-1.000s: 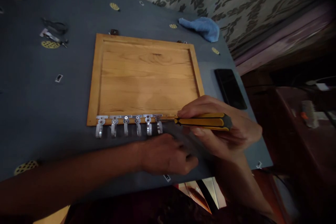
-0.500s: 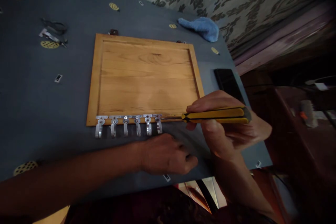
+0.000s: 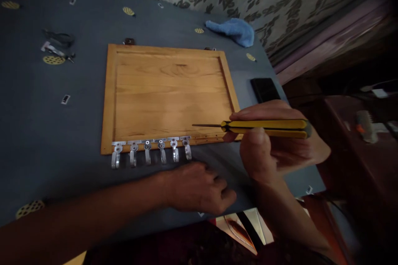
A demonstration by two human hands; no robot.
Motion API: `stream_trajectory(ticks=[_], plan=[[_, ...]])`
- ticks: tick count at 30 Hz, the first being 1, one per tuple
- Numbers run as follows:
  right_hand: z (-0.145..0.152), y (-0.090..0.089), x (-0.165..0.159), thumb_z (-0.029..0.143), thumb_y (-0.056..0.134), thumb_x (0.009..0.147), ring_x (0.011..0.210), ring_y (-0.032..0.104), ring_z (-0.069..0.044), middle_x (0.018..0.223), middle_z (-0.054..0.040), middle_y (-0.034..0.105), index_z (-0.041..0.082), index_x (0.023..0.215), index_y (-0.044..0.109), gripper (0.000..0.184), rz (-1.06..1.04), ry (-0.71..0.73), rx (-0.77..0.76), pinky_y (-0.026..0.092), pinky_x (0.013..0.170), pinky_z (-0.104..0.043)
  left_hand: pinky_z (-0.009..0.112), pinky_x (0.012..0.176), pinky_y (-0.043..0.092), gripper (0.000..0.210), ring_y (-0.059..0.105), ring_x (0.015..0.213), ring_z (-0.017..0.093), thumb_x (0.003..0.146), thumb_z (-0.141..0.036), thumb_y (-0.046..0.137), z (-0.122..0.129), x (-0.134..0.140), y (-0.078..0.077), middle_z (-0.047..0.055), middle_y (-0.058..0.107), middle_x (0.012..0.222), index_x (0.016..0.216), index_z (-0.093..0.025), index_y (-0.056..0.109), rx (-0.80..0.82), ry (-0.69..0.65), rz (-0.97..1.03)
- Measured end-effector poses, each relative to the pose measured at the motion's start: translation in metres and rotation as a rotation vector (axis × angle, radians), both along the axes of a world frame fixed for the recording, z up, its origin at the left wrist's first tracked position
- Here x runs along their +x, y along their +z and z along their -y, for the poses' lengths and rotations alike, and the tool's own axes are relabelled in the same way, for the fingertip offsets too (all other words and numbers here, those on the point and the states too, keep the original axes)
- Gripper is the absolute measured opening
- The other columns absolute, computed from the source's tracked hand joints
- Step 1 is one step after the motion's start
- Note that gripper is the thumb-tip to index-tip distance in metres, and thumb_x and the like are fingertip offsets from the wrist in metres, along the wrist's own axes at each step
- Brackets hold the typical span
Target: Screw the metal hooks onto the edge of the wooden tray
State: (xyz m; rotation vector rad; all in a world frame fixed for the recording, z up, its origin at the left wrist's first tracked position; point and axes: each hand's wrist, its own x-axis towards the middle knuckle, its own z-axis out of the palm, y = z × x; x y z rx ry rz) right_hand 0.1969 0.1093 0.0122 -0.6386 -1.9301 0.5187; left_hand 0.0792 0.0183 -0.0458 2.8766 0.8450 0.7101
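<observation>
Blue-grey worktop (image 3: pixel 83 124): wooden panel (image 3: pixel 171 87) mid-surface, six hooks (image 3: pixel 161 145) along its near side. Right hand (image 3: pixel 289 149) gripping yellow screwdriver (image 3: pixel 264 127) toward right edge, tip above panel; left hand (image 3: pixel 197 188) fisted by near edge.

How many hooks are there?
6 hooks, in a row along the near edge of the panel, from near its left corner to past the middle; the right hand might hide more.

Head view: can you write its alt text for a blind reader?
The right hand holds a yellow-handled screwdriver over a wooden board with six metal hooks along its near edge. The left hand is just in front of the hooks; a blue cloth lies beyond the board.
</observation>
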Motion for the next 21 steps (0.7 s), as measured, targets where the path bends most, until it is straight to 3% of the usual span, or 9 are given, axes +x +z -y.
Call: stream_trajectory(ticks=[5, 11, 15, 21], plan=[[-0.001, -0.004, -0.005, 0.027, 0.068, 0.089, 0.068, 0.069, -0.018, 0.085, -0.0018, 0.072, 0.026, 0.095, 0.072, 0.007, -0.037, 0.009, -0.054, 0.059, 0.058, -0.034, 0.03, 0.044, 0.04, 0.011, 0.059, 0.056, 0.016, 0.088, -0.012, 0.057, -0.001, 0.0, 0.001, 0.0, 0.06, 0.066, 0.079, -0.017, 0.054, -0.001, 0.006, -0.016], [-0.002, -0.009, -0.016, 0.039, 0.068, 0.091, 0.062, 0.067, -0.012, 0.093, -0.0013, 0.072, 0.024, 0.098, 0.063, 0.018, -0.158, -0.007, -0.406, 0.059, 0.055, -0.026, 0.027, 0.045, 0.037, 0.012, 0.059, 0.058, 0.016, 0.091, -0.011, 0.053, -0.002, -0.001, 0.004, 0.0, 0.06, 0.066, 0.08, -0.017, 0.052, 0.0, -0.008, -0.06], [-0.014, -0.014, -0.019, 0.044, 0.072, 0.087, 0.066, 0.071, -0.013, 0.088, -0.0009, 0.073, 0.021, 0.095, 0.062, 0.026, -0.135, 0.115, -0.57, 0.059, 0.061, -0.025, 0.028, 0.046, 0.04, 0.013, 0.061, 0.06, 0.016, 0.092, -0.013, 0.052, -0.002, -0.001, 0.003, 0.0, 0.061, 0.066, 0.081, -0.018, 0.054, 0.025, -0.004, -0.069], [-0.035, -0.023, -0.016, 0.046, 0.076, 0.08, 0.061, 0.07, -0.013, 0.083, -0.0014, 0.072, 0.019, 0.099, 0.063, 0.035, -0.098, 0.112, -0.62, 0.056, 0.056, -0.023, 0.028, 0.042, 0.041, 0.01, 0.065, 0.06, 0.017, 0.092, -0.018, 0.056, -0.001, 0.002, 0.01, -0.002, 0.065, 0.067, 0.083, -0.019, 0.061, 0.026, 0.015, -0.194]])
